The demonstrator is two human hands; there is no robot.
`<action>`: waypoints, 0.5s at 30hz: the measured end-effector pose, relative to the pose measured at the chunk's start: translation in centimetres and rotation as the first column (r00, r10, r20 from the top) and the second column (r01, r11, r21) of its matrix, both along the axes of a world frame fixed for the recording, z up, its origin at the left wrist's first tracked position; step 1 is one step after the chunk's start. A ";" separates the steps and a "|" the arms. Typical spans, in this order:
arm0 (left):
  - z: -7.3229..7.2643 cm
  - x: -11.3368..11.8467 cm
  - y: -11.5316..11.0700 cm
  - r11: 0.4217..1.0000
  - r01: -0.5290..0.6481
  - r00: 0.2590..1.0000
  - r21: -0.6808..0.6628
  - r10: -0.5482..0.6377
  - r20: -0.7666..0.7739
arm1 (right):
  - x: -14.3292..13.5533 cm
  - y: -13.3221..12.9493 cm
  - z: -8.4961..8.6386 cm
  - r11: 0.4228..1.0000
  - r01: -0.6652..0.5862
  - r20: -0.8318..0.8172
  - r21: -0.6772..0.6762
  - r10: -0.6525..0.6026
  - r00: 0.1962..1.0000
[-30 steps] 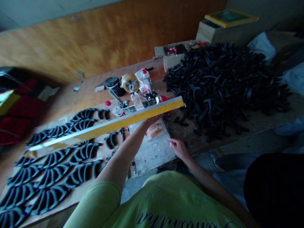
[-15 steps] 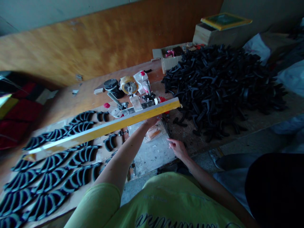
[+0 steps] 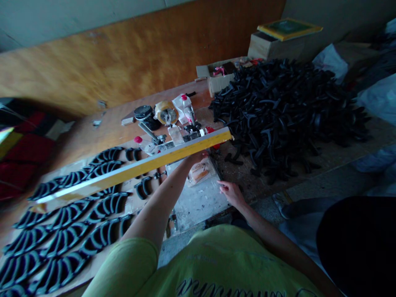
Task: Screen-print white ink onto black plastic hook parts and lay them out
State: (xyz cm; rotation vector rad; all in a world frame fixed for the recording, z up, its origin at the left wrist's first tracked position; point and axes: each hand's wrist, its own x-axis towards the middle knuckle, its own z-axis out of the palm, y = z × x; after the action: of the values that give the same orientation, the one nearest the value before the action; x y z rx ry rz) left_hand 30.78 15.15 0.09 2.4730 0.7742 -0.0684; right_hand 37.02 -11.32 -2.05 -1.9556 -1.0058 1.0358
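Observation:
My left hand (image 3: 197, 157) reaches in below a long yellow bar (image 3: 133, 168) that crosses the view. The bar covers most of its fingers, so I cannot make out what they hold, if anything. Just under the left wrist, a white pad with orange-brown pieces (image 3: 199, 174) lies on a grey, stained board (image 3: 198, 202). At the board's right edge rests my right hand (image 3: 232, 193), its index finger stretched out over the surface and the other fingers curled. Nothing shows in it. Beyond the bar stands a jig with a metal lever (image 3: 149, 131) and a pale block (image 3: 175, 135).
Curved black handles (image 3: 108, 206) lie in rows on the left. A large heap of black handles (image 3: 278, 111) covers the right side. Behind the jig are a black tub (image 3: 145, 117), a tape roll (image 3: 167, 113), a red-capped bottle (image 3: 185, 108) and a cardboard box (image 3: 218, 83).
The view has shifted slightly. My left hand has moved a little, and more of the white pad shows beneath it. My right hand stays at the board's edge.

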 end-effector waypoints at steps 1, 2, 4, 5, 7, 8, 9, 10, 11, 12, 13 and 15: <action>0.0 0.0 0.1 1.000 0.006 1.000 -0.001 -0.006 -0.008 | 0.0 0.0 0.0 1.000 -0.001 -0.006 0.006 0.001 1.000; 0.0 0.1 0.1 1.000 0.011 1.000 -0.001 -0.011 -0.013 | 0.1 0.0 0.0 1.000 -0.002 -0.012 0.012 0.002 1.000; 0.0 0.1 0.1 1.000 0.020 1.000 0.005 -0.020 -0.015 | 0.1 0.0 0.1 1.000 -0.004 -0.021 0.018 0.004 1.000; -0.1 0.1 0.0 1.000 0.026 1.000 0.011 -0.026 -0.012 | 0.1 -0.1 0.1 1.000 -0.003 -0.026 0.016 0.003 1.000; -0.3 0.0 -0.1 0.998 0.045 0.999 0.033 -0.045 0.005 | 0.2 -0.1 0.2 1.000 0.002 -0.038 0.007 -0.002 0.999; -0.3 0.0 -0.1 0.997 0.059 0.998 0.045 -0.060 0.016 | 0.2 -0.1 0.2 1.000 0.004 -0.044 0.002 -0.004 0.999; -0.4 -0.1 -0.1 0.995 0.077 0.997 0.056 -0.079 0.025 | 0.2 -0.1 0.2 1.000 0.005 -0.049 0.001 -0.005 0.999; -0.5 -0.1 -0.1 0.993 0.100 0.994 0.063 -0.102 0.032 | 0.2 0.0 0.1 1.000 0.005 -0.053 0.003 -0.005 0.999; -0.5 -0.2 0.0 0.990 0.125 0.991 0.067 -0.127 0.036 | 0.3 0.0 0.1 1.000 0.007 -0.057 0.006 -0.006 0.998; -0.6 -0.2 0.1 0.987 0.149 0.988 0.067 -0.152 0.038 | 0.3 0.0 0.0 1.000 0.008 -0.063 0.007 -0.008 0.998; -0.6 -0.2 0.2 0.983 0.172 0.984 0.064 -0.175 0.037 | 0.3 0.0 0.0 1.000 0.011 -0.070 0.007 -0.010 0.997; -0.7 -0.1 0.4 0.978 0.197 0.979 0.063 -0.199 0.035 | 0.3 0.0 -0.1 1.000 0.019 -0.082 0.001 -0.019 0.996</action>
State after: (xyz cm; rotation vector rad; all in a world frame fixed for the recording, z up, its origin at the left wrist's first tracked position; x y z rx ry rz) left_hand 30.71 15.52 -0.63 2.5924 0.5171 -0.0680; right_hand 37.32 -11.29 -2.14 -1.9012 -0.9411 1.0952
